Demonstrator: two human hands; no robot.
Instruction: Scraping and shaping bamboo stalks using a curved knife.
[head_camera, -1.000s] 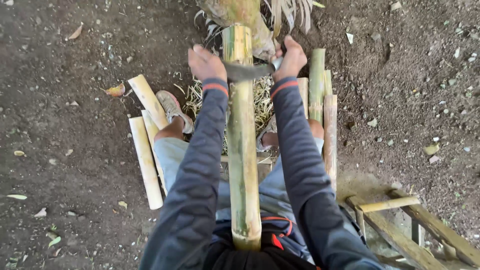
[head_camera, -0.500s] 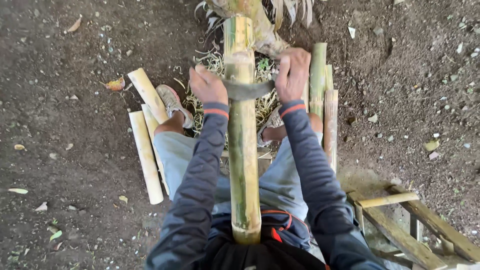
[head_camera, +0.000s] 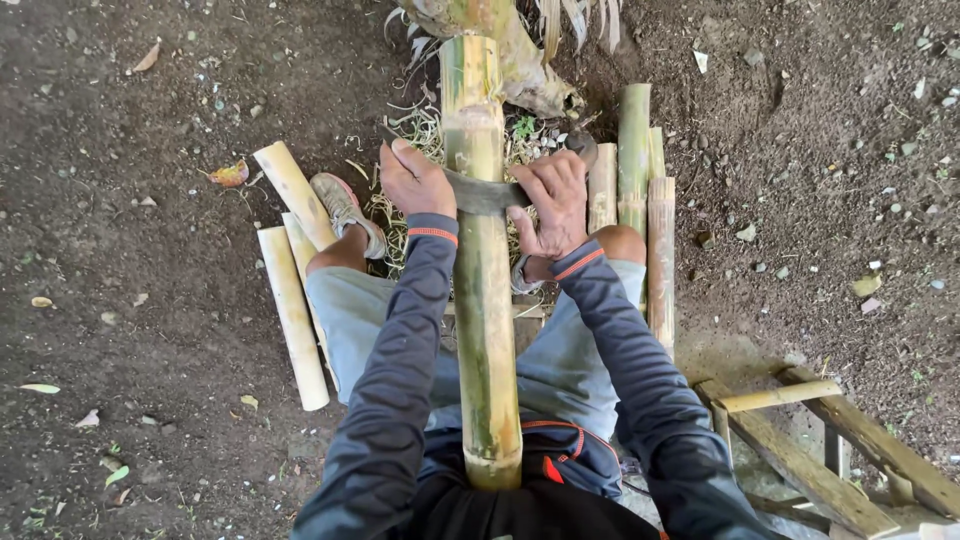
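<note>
While both hands, left (head_camera: 415, 182) and right (head_camera: 552, 200), grip a seemingly curved blade (head_camera: 485, 193) crosswise, the bamboo pole (head_camera: 483, 300) points straight away.

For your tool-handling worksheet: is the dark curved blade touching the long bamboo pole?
Touching. The head view shows the dark curved blade lying straight across the long bamboo pole, with no gap, left hand and right hand gripping its ends.
</note>
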